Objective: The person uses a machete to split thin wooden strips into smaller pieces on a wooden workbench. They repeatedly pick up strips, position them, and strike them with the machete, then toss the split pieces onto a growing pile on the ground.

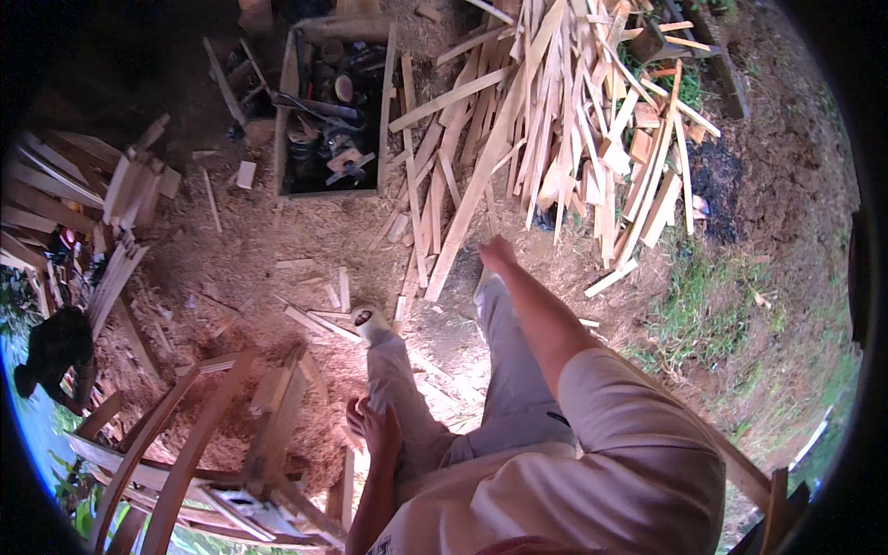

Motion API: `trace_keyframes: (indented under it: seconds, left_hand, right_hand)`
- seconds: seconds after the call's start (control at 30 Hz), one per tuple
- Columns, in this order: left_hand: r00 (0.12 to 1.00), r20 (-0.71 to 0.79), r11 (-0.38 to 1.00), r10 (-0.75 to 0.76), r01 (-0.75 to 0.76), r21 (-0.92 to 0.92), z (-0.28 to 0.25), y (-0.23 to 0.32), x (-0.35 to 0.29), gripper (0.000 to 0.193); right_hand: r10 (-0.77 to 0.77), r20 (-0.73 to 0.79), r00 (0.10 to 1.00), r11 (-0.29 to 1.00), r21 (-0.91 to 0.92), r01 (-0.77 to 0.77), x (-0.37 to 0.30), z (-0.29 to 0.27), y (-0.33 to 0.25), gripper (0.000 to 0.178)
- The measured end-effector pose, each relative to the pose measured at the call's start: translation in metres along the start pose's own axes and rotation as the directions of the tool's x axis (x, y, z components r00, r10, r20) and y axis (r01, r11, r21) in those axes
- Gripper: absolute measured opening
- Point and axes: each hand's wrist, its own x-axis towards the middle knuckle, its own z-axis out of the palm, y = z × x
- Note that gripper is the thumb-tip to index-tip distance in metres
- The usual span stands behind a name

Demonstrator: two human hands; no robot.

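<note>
Well — left hand (376, 429) by leg (392, 368), right (498, 253) near planks (495, 157).

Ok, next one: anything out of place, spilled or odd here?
Mostly untidiness. The strips beyond the right hand lie in a loose, crisscrossed heap, some splayed out from it. Shavings litter the ground left of the person's legs. The box has jumbled contents. No clear damage shows.

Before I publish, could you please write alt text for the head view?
A bare right hand is extended toward heaped wooden strips; the left hand is by a grey trouser leg. A wooden box of mixed items lies beyond.
</note>
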Motion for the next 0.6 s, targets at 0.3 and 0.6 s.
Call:
trace_keyframes:
  seconds: [0.3,0.6]
  left_hand:
    - [0.982,-0.027,0.976,-0.186,0.188,0.108,0.033,0.080,0.010,0.048]
    - [0.980,0.099,0.971,-0.172,0.152,0.186,0.040,0.116,0.022,0.050]
  right_hand:
    - [0.246,-0.138,0.959,0.968,-0.008,-0.249,0.217,0.102,0.006,0.078]
    - [0.326,-0.162,0.931,0.935,0.199,-0.293,0.227,0.123,0.031,0.045]
